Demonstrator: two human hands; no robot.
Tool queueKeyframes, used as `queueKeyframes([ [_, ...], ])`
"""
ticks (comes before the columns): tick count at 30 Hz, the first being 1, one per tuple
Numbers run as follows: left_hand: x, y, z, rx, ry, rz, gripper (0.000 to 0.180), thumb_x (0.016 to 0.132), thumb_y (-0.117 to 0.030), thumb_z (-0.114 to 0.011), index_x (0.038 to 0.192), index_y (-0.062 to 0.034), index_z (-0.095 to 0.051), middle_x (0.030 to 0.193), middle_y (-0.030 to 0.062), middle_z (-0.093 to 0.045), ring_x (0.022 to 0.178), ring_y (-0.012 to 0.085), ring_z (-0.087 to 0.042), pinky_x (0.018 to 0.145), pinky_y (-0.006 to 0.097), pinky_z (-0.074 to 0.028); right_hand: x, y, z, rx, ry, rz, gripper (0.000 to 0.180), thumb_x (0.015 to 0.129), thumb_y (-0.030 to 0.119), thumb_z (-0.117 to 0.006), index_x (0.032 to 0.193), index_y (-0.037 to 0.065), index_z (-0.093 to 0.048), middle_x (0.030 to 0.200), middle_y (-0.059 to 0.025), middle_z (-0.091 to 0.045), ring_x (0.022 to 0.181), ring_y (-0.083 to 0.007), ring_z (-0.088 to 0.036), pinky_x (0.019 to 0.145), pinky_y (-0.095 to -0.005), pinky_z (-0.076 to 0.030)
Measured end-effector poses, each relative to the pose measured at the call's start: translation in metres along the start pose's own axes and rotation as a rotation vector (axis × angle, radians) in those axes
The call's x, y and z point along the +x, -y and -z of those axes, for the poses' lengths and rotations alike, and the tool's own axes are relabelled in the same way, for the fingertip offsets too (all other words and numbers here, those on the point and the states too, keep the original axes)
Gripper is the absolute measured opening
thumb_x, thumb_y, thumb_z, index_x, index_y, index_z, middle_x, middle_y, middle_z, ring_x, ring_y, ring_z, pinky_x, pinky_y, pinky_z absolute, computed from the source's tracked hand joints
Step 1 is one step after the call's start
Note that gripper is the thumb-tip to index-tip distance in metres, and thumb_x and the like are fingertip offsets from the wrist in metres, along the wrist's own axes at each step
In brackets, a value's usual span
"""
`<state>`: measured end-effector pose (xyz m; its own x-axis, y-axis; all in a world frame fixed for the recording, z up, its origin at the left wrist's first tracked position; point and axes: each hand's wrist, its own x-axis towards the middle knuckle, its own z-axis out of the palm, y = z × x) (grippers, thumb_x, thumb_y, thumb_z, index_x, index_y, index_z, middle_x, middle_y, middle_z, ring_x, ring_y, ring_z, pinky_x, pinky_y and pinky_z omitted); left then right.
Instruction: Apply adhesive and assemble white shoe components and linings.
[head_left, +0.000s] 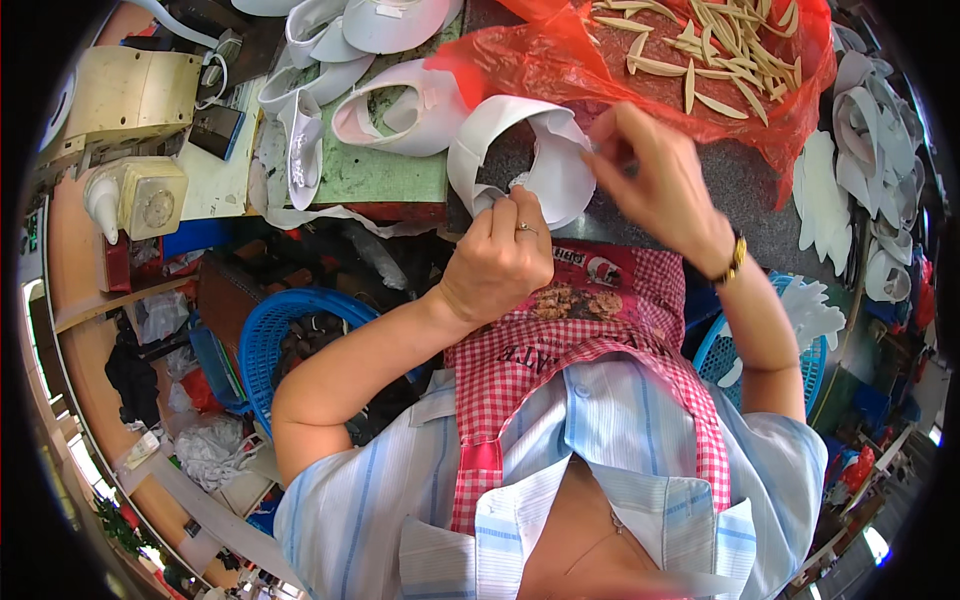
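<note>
We list: one dark table (735, 185); one red plastic bag (545, 45), spread at its far side; one green mat (425, 183), bearing several white shoe uppers (440, 105); one curved white piece (568, 180), held up at the near edge, right of the mat; one right hand (655, 180), fingers bent beside that piece, grip we cannot tell; one left hand (505, 248), pinching its near rim; lastly, pale curved strips (740, 50), loose on the bag.
</note>
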<state>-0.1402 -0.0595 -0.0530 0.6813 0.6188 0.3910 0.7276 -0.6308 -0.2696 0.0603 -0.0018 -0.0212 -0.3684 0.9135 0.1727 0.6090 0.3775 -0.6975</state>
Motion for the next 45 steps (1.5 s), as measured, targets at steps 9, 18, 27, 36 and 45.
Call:
queueKeyframes([
  [9, 0.008, 0.027, 0.028, -0.518, 0.208, 0.391, 0.031, 0.082, -0.001, -0.058, 0.113, 0.0022, -0.059, 0.105, 0.0183, -0.061, 0.091, 0.0352, -0.064, 0.071, 0.041, -0.053, -0.022, 0.007, -0.046, 0.215, 0.046, 0.206, 0.035, 0.076, 0.005, -0.067, 0.107, 0.001, -0.053, 0.101, -0.0168, -0.054, 0.090, -0.0341, -0.059, 0.078, -0.0384, -0.051],
  [18, -0.022, 0.020, 0.006, -0.320, -0.062, 0.163, 0.029, 0.070, -0.001, -0.059, 0.098, 0.0034, -0.067, 0.097, 0.0118, -0.064, 0.080, 0.0264, -0.064, 0.069, 0.033, -0.054, -0.029, 0.002, -0.050, 0.096, 0.028, 0.386, 0.023, 0.076, 0.003, -0.064, 0.098, 0.001, -0.057, 0.104, -0.0133, -0.055, 0.093, -0.0319, -0.055, 0.079, -0.0390, -0.048],
  [27, 0.012, 0.036, 0.035, -0.058, 0.273, 0.030, 0.033, 0.076, -0.013, -0.057, 0.103, 0.0042, -0.065, 0.102, 0.0119, -0.066, 0.106, 0.0257, -0.057, 0.107, 0.053, -0.032, -0.039, 0.022, -0.056, -0.406, 0.152, 0.507, 0.040, 0.074, 0.012, -0.056, 0.109, -0.007, -0.058, 0.106, -0.0102, -0.052, 0.092, -0.0216, -0.051, 0.080, -0.0289, -0.049],
  [36, -0.039, 0.056, 0.005, -0.219, 0.023, 0.026, 0.031, 0.075, -0.011, -0.055, 0.098, 0.0079, -0.066, 0.098, 0.0174, -0.066, 0.099, 0.0283, -0.061, 0.106, 0.052, -0.039, -0.033, 0.037, -0.058, -0.525, 0.183, 0.482, 0.043, 0.075, 0.011, -0.056, 0.112, -0.012, -0.057, 0.109, -0.0163, -0.053, 0.097, -0.0254, -0.053, 0.080, -0.0292, -0.048],
  [45, -0.038, 0.064, 0.013, -0.253, 0.132, -0.114, 0.041, 0.071, -0.016, -0.070, 0.104, 0.0066, -0.064, 0.105, 0.0169, -0.063, 0.105, 0.0304, -0.057, 0.107, 0.056, -0.035, -0.023, 0.063, -0.057, -0.606, 0.394, 0.357, 0.035, 0.074, 0.008, -0.060, 0.105, -0.008, -0.059, 0.099, -0.0143, -0.055, 0.089, -0.0253, -0.058, 0.070, -0.0329, -0.049],
])
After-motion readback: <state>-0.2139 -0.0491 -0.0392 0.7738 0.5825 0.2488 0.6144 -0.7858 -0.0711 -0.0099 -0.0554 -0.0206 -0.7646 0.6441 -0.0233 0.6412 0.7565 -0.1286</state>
